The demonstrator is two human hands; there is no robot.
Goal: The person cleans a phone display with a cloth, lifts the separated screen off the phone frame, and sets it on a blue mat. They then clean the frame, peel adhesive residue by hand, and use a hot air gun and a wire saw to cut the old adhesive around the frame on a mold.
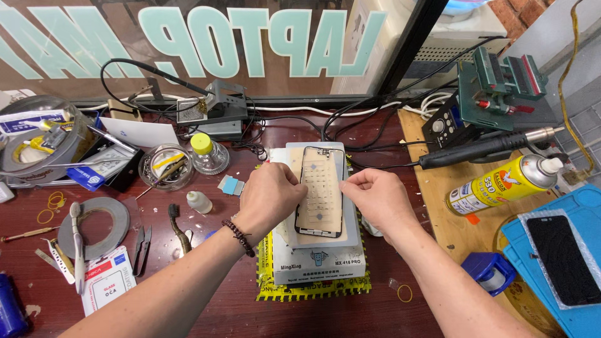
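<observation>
A black phone frame (321,191) lies flat on a grey heating plate (352,241) in the middle of the dark red bench. My left hand (269,197) rests at the frame's left edge, its fingertips pinching that edge near the top. My right hand (379,199) is at the right edge, thumb and forefinger closed on it. A bead bracelet sits on my left wrist. The plate stands on a yellow-and-black pad (269,289).
A yellow spray can (501,184) and a hot-air wand (482,149) lie at right, near a blue mat (585,213) with a black phone screen (563,260). Tape rolls (100,219), tweezers (143,247), small bottles (206,153) and a soldering stand (219,106) crowd the left and back.
</observation>
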